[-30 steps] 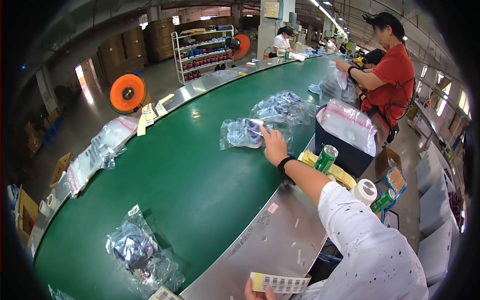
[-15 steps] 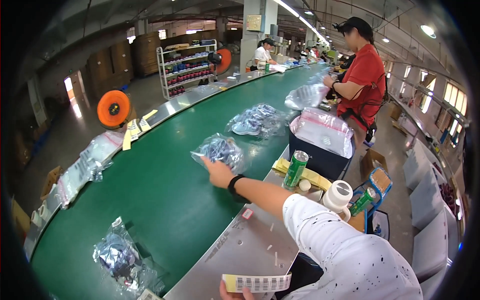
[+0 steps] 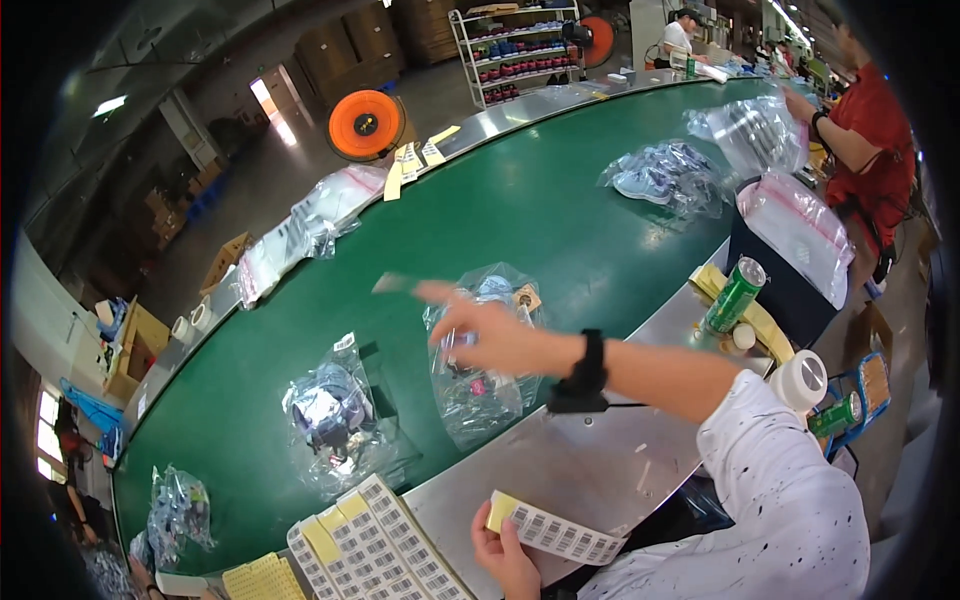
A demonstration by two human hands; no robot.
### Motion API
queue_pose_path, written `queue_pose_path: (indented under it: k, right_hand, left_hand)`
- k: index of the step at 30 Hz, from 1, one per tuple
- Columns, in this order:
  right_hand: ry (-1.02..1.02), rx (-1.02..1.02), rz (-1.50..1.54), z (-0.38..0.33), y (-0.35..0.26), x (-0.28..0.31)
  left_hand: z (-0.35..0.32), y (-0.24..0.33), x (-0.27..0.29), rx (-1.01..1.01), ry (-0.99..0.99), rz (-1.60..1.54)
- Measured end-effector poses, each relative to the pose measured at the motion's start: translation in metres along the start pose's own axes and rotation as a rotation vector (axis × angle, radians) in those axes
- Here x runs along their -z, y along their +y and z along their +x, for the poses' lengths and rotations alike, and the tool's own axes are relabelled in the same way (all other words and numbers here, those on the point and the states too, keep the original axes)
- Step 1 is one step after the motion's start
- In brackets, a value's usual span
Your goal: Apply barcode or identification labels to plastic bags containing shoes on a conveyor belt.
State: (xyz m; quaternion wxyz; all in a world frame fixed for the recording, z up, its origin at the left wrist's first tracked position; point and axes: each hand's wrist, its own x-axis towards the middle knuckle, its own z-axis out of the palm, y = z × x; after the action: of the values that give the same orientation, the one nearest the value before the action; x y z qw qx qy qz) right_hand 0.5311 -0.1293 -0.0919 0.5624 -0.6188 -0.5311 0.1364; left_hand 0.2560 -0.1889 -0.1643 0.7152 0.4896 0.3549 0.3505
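Observation:
My left hand (image 3: 507,556) holds a strip of barcode stickers (image 3: 562,533) with a yellow end, low at the front edge of the metal ledge. Farther up, my right hand (image 3: 482,328) reaches over the green conveyor belt with its index finger stretched out. A small pale sticker (image 3: 394,284), blurred by motion, is at that fingertip. Beneath this hand lies a clear plastic bag (image 3: 480,405) with light-blue shoes inside, partly hidden by the hand. To its left is another clear bag of shoes (image 3: 335,410) bearing a white label.
Sheets of barcode stickers (image 3: 375,540) lie at the front edge. More bagged shoes (image 3: 180,515) (image 3: 665,175) sit on the belt. At right stand a green can (image 3: 736,296), a white jug (image 3: 798,380) and a dark box of bags (image 3: 790,265). A person in red works beyond.
The view has swung left and down. My right hand, earlier at the bagged shoes, now hovers above a bag with a sticker at its fingertip. My left hand still holds the strip.

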Motion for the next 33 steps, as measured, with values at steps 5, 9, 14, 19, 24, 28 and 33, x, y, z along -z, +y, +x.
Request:
queue_pose_path:
  k: [5,9,14,19,24,28,33]
  right_hand:
    - [0.391,-0.636,-0.094,-0.017,0.099,0.104]
    - [0.506,-0.803,0.198,-0.004,0.136,0.066]
    - [0.573,-0.567,-0.215,0.058,0.173,0.007]
    - [0.580,-0.565,-0.174,0.087,0.171,-0.024]
    - [0.515,-0.634,0.301,0.066,0.182,0.025]
    - [0.544,-0.650,0.364,0.063,0.183,0.072]
    - [0.328,-0.795,0.350,0.089,0.183,0.110]
  left_hand:
    - [-0.004,-0.006,0.014,0.111,-0.125,0.083]
    - [-0.003,-0.014,0.017,0.136,-0.113,0.098]
    - [-0.009,-0.019,0.016,0.166,-0.083,0.084]
    - [-0.006,-0.044,0.024,0.052,-0.119,0.025]
    - [-0.007,-0.020,0.014,0.148,-0.103,0.031]
    - [-0.005,-0.017,0.012,0.170,-0.094,0.028]
    - [-0.008,-0.027,0.016,0.166,-0.125,0.059]
